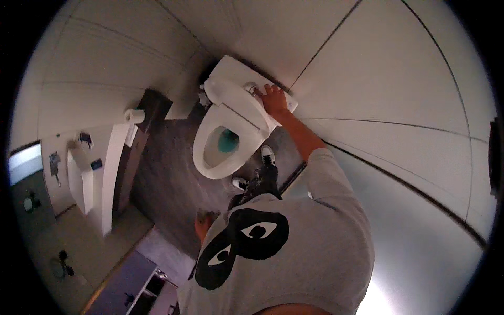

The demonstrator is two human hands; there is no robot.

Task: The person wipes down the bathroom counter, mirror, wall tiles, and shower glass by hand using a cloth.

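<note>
In the head view, with the right hand [273, 98]: resting on the top of the white tank [231, 68], at the far end of the toilet [254, 137], fingers apart rather than clamped on anything. Just beside the leftmost fingertips, a round metal button [250, 86]; cannot tell whether touched or not. With the left hand [203, 224]: hanging low and near, beside the grey T-shirt [315, 247], well apart from the toilet; cannot tell the grip, from so dim and partly hidden a shape.

In the far middle of the scene, the toilet, with lid [226, 90] raised toward the tank, seat down, and blue-green water [228, 140] in the bowl. Close by, to the right and near, two dark shoes [268, 154] with white toes on the dark floor [168, 163]. To the left, a paper roll [138, 116] beside a dark ledge [153, 107].
</note>
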